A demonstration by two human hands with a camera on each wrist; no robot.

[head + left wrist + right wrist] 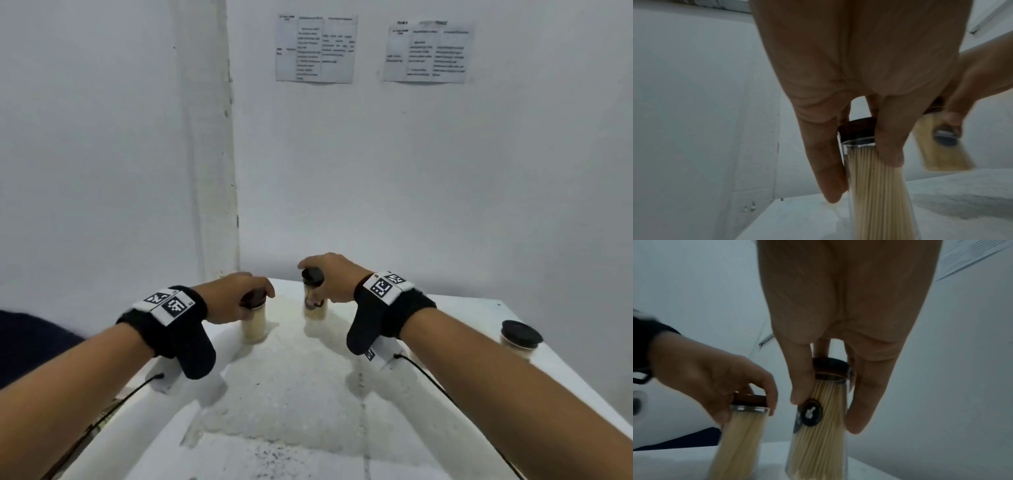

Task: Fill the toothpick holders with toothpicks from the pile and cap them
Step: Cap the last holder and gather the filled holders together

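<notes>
Two clear toothpick holders packed with pale toothpicks stand out at the far part of the white table (291, 404). My left hand (241, 296) grips the left holder (254, 323) around its dark cap (252, 298); up close, fingers and thumb curl round the holder (875, 186) just under the cap (857, 129). My right hand (329, 279) grips the right holder (314, 308) at its black cap (312, 275). This holder (818, 443) carries a round black label (811, 412) and looks slightly raised off the table.
A third capped holder (519, 342) full of toothpicks stands near the table's right edge. White walls close in behind and to the left, with two printed sheets (315, 48) taped up. Something dark blue (30, 339) lies at the left. Wrist cables trail over the table.
</notes>
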